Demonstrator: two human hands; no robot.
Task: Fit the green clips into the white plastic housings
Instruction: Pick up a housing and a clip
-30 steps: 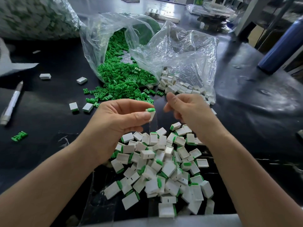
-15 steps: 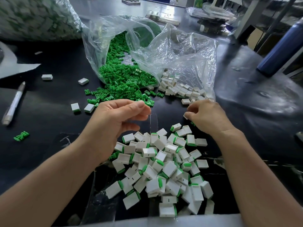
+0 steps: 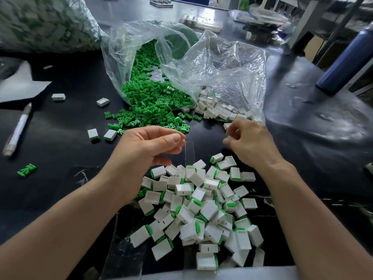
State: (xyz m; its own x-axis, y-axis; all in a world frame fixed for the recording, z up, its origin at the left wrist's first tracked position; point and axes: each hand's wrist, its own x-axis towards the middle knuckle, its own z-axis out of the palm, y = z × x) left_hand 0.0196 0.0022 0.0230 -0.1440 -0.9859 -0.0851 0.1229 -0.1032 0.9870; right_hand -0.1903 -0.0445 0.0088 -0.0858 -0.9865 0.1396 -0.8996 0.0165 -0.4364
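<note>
The left hand [image 3: 149, 150] hovers with fingers loosely curled and the thumb tip laid against the forefinger; no part shows in it. The right hand [image 3: 252, 144] is curled and motion-blurred, with its fingertips at the near edge of the white housings [image 3: 220, 112]. Whether it pinches one cannot be told.

**Part locations**
- The white housings spill from the mouth of the clear bag [image 3: 222, 73], at 1 o'clock from the hands.
- The green clips [image 3: 153, 104] fan out onto the bench [image 3: 60, 158] at 12 o'clock, touching the housings at their right edge.
- The fitted pile [image 3: 201, 209] lies at 6 o'clock between the forearms and reaches towards the near bench edge.

**Probable faults**
- Double pick: the housings lie packed against one another, so a hurried pinch may lift two or flick a neighbour away.
- Tangled clips: the clips lie interlocked, so one may come up with others attached and scatter. A stray clip [image 3: 27, 169] already lies at 9 o'clock, below a pen [image 3: 18, 130].
- Mis-seating: a clip offered reversed or tilted would likely jam or sit proud — check that the green shows flush at the housing mouth.
- Mixing: several pieces in the fitted pile show no green from this angle, so an empty housing dropped there would be hard to find.
- Spillage: a forearm sweep could push fitted units off the near edge.
</note>
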